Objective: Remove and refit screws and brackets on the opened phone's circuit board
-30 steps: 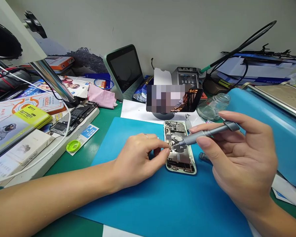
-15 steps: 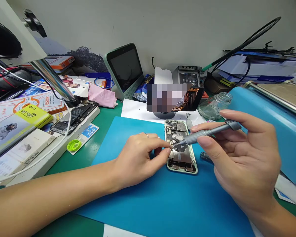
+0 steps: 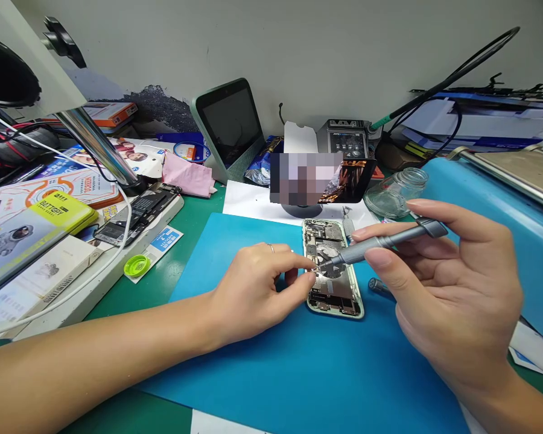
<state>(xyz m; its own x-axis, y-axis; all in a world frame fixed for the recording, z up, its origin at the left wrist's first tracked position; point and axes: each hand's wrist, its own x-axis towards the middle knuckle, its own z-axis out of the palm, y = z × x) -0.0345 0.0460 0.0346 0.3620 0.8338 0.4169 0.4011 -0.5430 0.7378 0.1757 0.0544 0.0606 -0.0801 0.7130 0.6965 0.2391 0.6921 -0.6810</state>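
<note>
An opened phone (image 3: 339, 288) with its inner parts showing lies on the blue mat (image 3: 271, 374). My right hand (image 3: 452, 289) holds a grey screwdriver (image 3: 375, 247), slanted down to the left, its tip over the phone's left part. At that tip, the thumb and forefinger of my left hand (image 3: 262, 286) are brought close together over the phone's left edge. Whatever is between them is too small to make out. A second grey tool (image 3: 378, 286) lies right of the phone, partly behind my right hand.
Behind the mat stand a propped phone screen (image 3: 357, 181), a glass jar (image 3: 391, 196) and a tablet-like display (image 3: 230, 123). A metal stand pole (image 3: 93, 141), boxes and another opened phone (image 3: 138, 214) are at left. A blue case (image 3: 502, 241) is at right.
My right hand and the screwdriver have shifted very slightly to the right. My left hand keeps nearly the same place and pose.
</note>
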